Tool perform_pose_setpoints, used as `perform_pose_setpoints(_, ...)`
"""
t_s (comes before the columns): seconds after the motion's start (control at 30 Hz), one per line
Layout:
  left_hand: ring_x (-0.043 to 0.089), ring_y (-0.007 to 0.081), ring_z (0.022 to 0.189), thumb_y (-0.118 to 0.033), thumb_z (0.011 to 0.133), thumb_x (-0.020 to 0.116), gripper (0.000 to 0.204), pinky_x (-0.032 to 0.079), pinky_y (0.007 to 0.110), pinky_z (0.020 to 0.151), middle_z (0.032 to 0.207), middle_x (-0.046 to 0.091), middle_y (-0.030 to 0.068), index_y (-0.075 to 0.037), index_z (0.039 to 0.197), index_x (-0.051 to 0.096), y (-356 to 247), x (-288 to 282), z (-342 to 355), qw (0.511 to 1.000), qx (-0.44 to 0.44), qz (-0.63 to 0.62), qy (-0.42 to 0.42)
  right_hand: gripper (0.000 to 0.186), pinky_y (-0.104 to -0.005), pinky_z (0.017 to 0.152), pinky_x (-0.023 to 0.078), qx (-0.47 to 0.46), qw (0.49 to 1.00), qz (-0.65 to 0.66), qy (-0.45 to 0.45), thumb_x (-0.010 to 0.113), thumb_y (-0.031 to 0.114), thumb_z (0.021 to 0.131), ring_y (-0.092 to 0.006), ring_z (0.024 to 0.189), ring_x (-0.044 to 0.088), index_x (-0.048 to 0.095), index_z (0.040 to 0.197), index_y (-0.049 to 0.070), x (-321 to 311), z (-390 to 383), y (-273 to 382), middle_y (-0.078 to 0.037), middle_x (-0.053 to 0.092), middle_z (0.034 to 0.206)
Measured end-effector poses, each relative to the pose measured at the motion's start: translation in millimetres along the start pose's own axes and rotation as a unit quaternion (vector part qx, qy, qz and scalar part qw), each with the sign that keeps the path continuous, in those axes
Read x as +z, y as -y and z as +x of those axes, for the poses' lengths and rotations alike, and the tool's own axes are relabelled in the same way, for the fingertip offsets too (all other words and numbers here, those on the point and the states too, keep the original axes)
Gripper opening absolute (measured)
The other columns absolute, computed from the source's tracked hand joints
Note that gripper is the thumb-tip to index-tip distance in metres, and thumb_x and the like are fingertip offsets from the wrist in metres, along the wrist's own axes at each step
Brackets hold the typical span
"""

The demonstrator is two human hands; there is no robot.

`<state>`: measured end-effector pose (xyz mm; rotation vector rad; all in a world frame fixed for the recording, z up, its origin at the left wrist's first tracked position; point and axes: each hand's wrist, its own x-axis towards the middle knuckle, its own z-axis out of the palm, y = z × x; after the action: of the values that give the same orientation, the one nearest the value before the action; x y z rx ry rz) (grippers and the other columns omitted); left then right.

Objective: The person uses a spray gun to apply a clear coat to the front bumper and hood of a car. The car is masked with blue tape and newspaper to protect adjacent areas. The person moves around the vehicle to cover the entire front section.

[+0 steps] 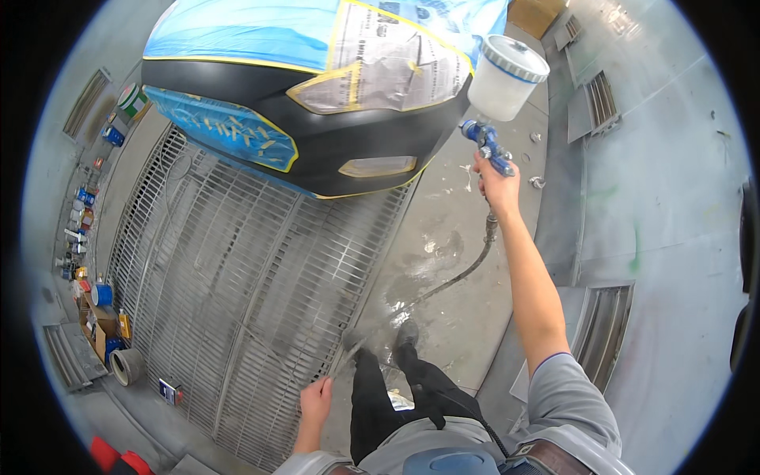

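Note:
My right hand (499, 186) is closed round the handle of a blue spray gun (491, 146), held up at the right front corner of the car. On top of the gun sits a translucent white paint cup (505, 83) with a grey lid. An air hose (471, 269) hangs from the handle and curves down toward my feet. Low in front of me, my left hand (317, 401) is closed on the hose's lower stretch. Facing the gun is a matte black car bumper (317, 146); newspaper (396, 67), blue film (237, 32) and yellow tape mask the parts around it.
A metal floor grating (237, 269) spreads below and left of the car, beside a concrete strip (443, 253). Cans, a cardboard box (95, 324) and a round bucket (127, 366) line the left wall. Vented grey wall panels (657, 190) stand close on my right.

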<state>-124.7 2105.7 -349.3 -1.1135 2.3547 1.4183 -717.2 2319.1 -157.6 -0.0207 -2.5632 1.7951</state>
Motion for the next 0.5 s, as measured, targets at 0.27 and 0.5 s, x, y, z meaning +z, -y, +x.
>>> perform_pose_setpoints(0.27, 0.071, 0.0447, 0.087, -0.029, 0.103, 0.067, 0.028, 0.056, 0.049, 0.078, 0.096, 0.076, 0.0216, -0.004, 0.110, 0.078, -51.8, 45.6, 34.8, 0.997, 0.008, 0.057, -0.057, 0.036, -0.0280, 0.046, 0.042, -0.066, 0.992, -0.009, -0.110, 0.080, 0.034, 0.097, -0.0083, 0.052, 0.055, 0.070, 0.085, 0.002, -60.2, 59.1, -53.3, -0.001, 0.064, 0.068)
perform_pose_setpoints(0.5, 0.069, 0.0356, 0.069, -0.033, 0.099, 0.071, 0.024, 0.054, 0.049, 0.065, 0.078, 0.071, 0.0104, -0.012, 0.097, 0.081, -14.8, 96.4, 83.9, 0.946, 0.094, 0.217, -0.221, 0.032, -0.0270, 0.050, 0.039, -0.092, 0.994, 0.036, -0.049, 0.081, 0.031, 0.094, -0.0074, 0.053, 0.054, 0.073, 0.085, 0.001, 20.8, 17.6, -137.4, 0.002, 0.058, 0.060)
